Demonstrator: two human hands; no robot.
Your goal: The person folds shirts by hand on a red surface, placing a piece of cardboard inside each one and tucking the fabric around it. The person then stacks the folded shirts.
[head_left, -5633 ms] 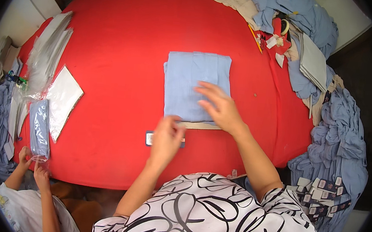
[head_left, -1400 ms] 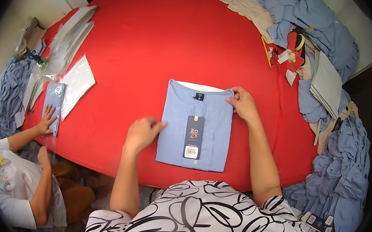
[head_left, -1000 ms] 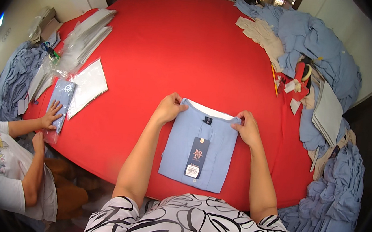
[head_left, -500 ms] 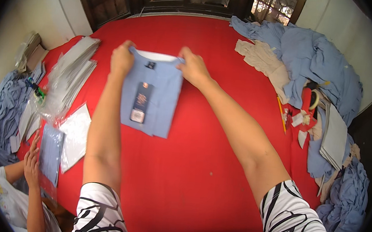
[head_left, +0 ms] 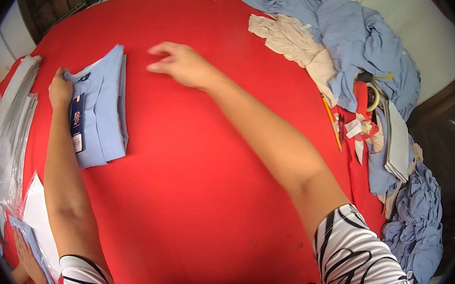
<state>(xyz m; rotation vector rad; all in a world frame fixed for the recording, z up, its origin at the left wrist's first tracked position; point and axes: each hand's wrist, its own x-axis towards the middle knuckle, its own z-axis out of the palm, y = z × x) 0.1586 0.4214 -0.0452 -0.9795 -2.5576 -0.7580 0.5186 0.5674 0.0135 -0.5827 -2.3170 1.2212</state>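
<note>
- Pinching one neckline corner of the folded blue shirt (head_left: 100, 112): left hand (head_left: 61, 89), fingers closed on the cloth.
- Shirt sits tilted over the desk (head_left: 208, 178), just right of the bag stack (head_left: 16, 118); can't tell if its lower edge touches the surface.
- Dark hang tag (head_left: 77, 120) on shirt front, on the side toward the bag stack.
- Right hand (head_left: 183, 65), blurred: fingers and thumb spread, apart from the shirt, farther right of the bag stack.
- Bag stack: flat clear plastic bags, whitish layers; contents can't be made out.
- White packet (head_left: 41, 215), clear plastic at its tip, near side of the bag stack.
- Co-worker's hand (head_left: 30, 260) on a blue folded piece (head_left: 26, 229), nearer the person than the bag stack; wrapping unclear.
- Well right of the bag stack, across the desk: flat pale stack (head_left: 398, 146), tape roll (head_left: 375, 103), yellow pencil (head_left: 331, 122), blue garment pile (head_left: 364, 35), beige cloth (head_left: 295, 45).
</note>
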